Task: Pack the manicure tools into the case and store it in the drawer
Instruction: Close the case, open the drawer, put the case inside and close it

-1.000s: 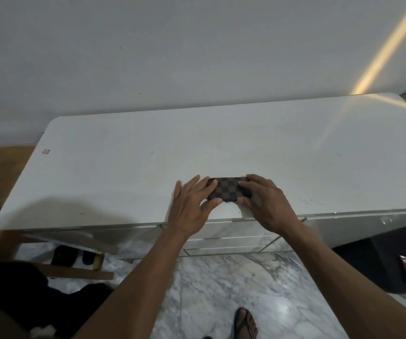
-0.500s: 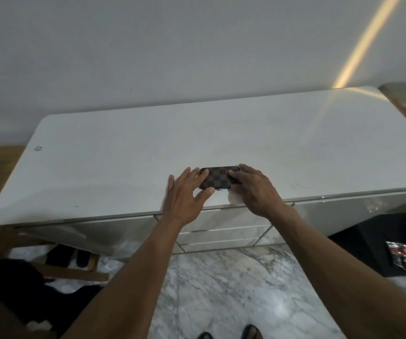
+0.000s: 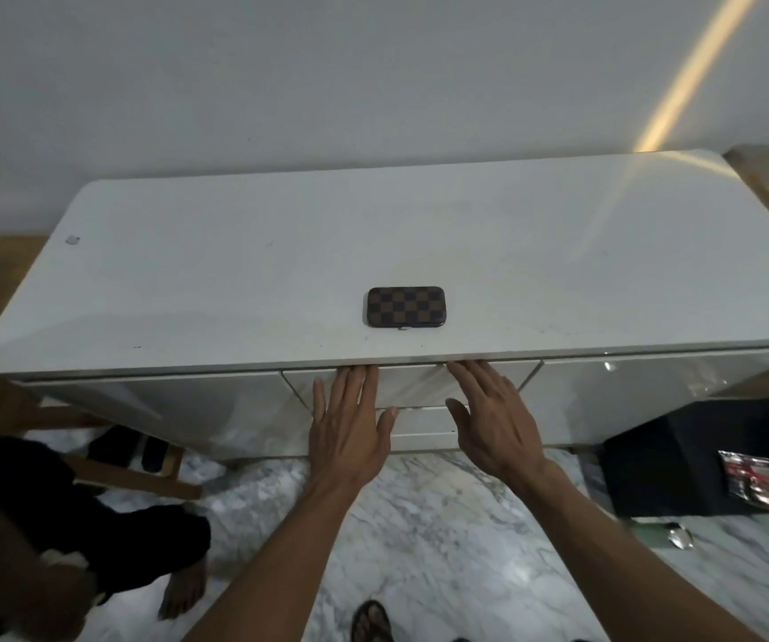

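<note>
While the case [image 3: 405,306] lies closed above, both hands [image 3: 350,424] [image 3: 489,421], grip wide, fingers straight, reach the drawer front [image 3: 413,382].

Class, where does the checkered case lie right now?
In the head view the checkered case lies closed and flat on the white cabinet top, near its front edge, just beyond the left hand, untouched.

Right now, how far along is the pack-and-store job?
Packing looks done: the checkered case lies closed on the cabinet top, no loose tools in view. In hand: left hand and right hand, fingers straight, reach the top drawer front under the edge. Left: open the drawer, put the case inside, close it.
</note>
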